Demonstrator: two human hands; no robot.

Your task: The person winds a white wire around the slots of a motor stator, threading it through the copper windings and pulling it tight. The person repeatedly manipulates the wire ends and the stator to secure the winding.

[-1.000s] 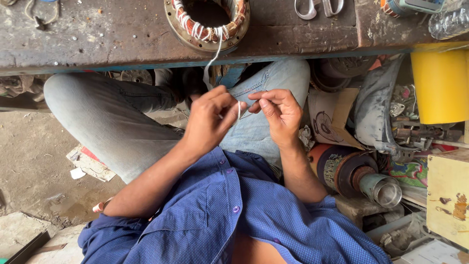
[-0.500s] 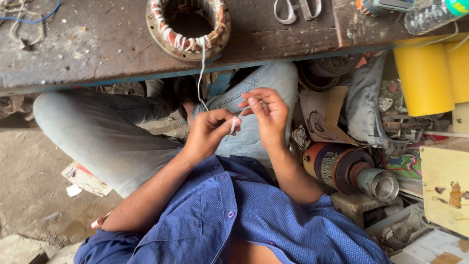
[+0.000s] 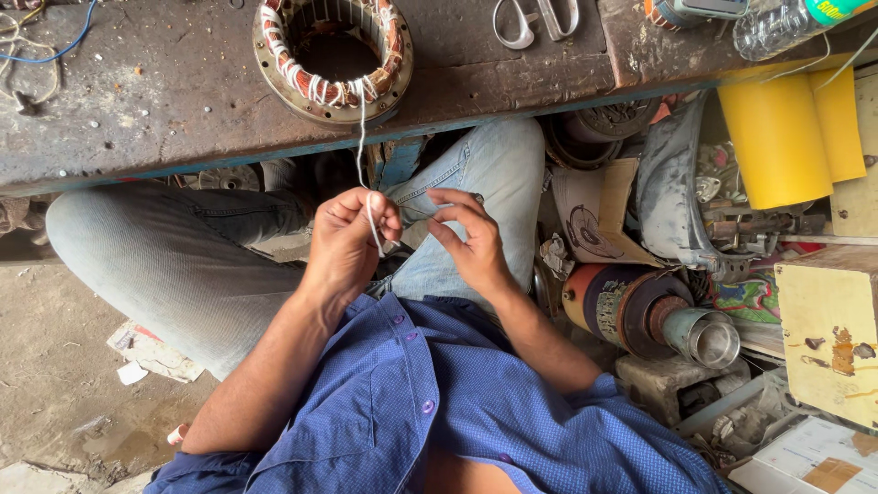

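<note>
Pinching a thin white string (image 3: 364, 155) between thumb and fingers, the left hand (image 3: 347, 240) is curled narrow over the lap, with the string rising straight up from its fingertips to the round motor stator (image 3: 331, 50) lying on the worn bench (image 3: 137, 101) above it. The right hand (image 3: 471, 242) sits just beside the left, fingers half bent and loosely spread, its fingertips turned toward the left thumb; whether it touches the string cannot be told.

Between the two hands and the stator runs the front edge of the bench, which the string crosses. Below both hands lie the jeans-clad knees (image 3: 183, 265) and a blue shirt (image 3: 430, 412).

Up and to the right of the right hand, a pair of scissors (image 3: 535, 18) rests on the bench, and farther right a clear plastic bottle (image 3: 786, 26). To the right of the right hand stand yellow rolls (image 3: 786, 137), a folded paper sheet (image 3: 594, 210) and a brown cylindrical rotor (image 3: 645, 316) with a metal end. Far up to the left of the left hand, loose blue and pale wires (image 3: 37, 41) lie on the bench.
</note>
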